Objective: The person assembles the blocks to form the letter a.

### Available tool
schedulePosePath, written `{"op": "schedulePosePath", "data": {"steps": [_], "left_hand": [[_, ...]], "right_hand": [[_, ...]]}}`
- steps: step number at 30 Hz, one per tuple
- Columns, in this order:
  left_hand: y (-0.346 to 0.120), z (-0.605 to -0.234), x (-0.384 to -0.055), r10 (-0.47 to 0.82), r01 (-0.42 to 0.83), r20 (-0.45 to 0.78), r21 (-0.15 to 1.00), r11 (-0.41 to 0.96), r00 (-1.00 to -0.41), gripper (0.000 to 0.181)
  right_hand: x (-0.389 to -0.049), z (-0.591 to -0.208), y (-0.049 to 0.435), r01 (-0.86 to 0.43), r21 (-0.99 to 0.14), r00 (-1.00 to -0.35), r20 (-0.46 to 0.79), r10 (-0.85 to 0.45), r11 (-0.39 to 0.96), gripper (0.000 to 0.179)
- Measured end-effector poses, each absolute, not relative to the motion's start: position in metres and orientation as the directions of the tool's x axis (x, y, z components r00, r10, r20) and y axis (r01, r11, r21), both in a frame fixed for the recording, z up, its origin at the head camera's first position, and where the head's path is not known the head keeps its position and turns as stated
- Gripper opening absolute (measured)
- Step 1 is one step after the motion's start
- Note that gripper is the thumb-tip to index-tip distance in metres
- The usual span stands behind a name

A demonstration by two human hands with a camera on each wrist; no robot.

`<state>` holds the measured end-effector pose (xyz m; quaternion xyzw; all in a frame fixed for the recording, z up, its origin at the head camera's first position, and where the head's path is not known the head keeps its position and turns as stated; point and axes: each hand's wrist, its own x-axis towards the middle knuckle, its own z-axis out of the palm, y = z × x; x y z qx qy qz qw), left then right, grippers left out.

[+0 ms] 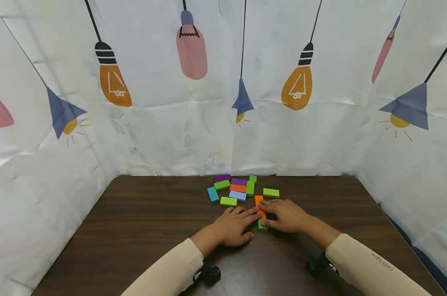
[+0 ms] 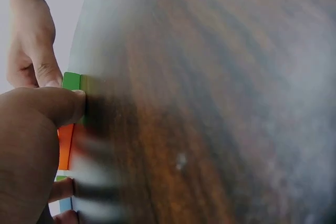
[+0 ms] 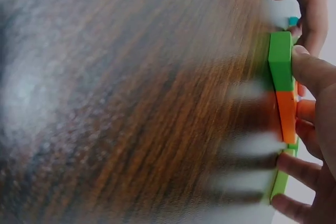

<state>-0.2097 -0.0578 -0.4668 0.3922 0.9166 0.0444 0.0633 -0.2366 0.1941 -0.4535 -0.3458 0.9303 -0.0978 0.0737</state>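
Note:
A column of orange blocks (image 1: 259, 199) with a green block (image 1: 262, 226) at its near end lies flat on the table. My left hand (image 1: 233, 227) reaches in from the left, fingers extended, its fingertips at the side of the orange part. From the right, my right hand (image 1: 287, 216) touches the column with its fingers spread. In the right wrist view its thumb (image 3: 314, 72) presses the top of the green block (image 3: 281, 59), which sits end to end with an orange block (image 3: 285, 114). Part of the orange is hidden under the fingers.
Beyond the hands lie several flat blocks: a teal one (image 1: 213, 195), a light blue one (image 1: 237, 196), a purple one (image 1: 239, 181) and green ones, including a lime one (image 1: 271, 193) right of the column. A patterned white curtain (image 1: 164, 135) rises behind the dark wooden table (image 1: 142, 230).

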Motion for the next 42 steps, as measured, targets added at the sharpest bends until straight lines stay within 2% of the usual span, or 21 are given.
{"op": "schedulePosePath", "data": {"steps": [7,11,14,17,22,42], "left_hand": [[-0.066,-0.461,-0.215,0.706,0.704,0.05,0.15,0.694,-0.706,0.055],[-0.07,-0.459,-0.222,0.626,0.643,0.166,0.08,0.762,-0.762,0.044],[-0.074,-0.459,-0.228,0.539,0.558,0.206,0.042,0.829,-0.816,0.042],[-0.077,-0.46,-0.234,0.474,0.487,0.186,0.027,0.873,-0.861,0.044],[-0.08,-0.465,-0.24,0.437,0.445,0.14,0.034,0.895,-0.889,0.049],[-0.064,-0.464,-0.238,0.462,0.463,0.049,0.013,0.886,-0.885,0.059]], "right_hand": [[-0.236,-0.451,0.192,-0.592,-0.293,-0.759,-0.111,-0.642,0.751,0.072],[-0.236,-0.45,0.192,-0.572,-0.322,-0.765,-0.122,-0.632,0.754,0.071],[-0.236,-0.449,0.191,-0.572,-0.326,-0.765,-0.118,-0.633,0.753,0.07],[-0.236,-0.45,0.19,-0.571,-0.332,-0.763,-0.123,-0.635,0.751,0.07],[-0.237,-0.451,0.19,-0.572,-0.331,-0.761,-0.127,-0.636,0.75,0.071],[-0.236,-0.452,0.193,-0.575,-0.336,-0.761,-0.118,-0.638,0.746,0.071]]}}
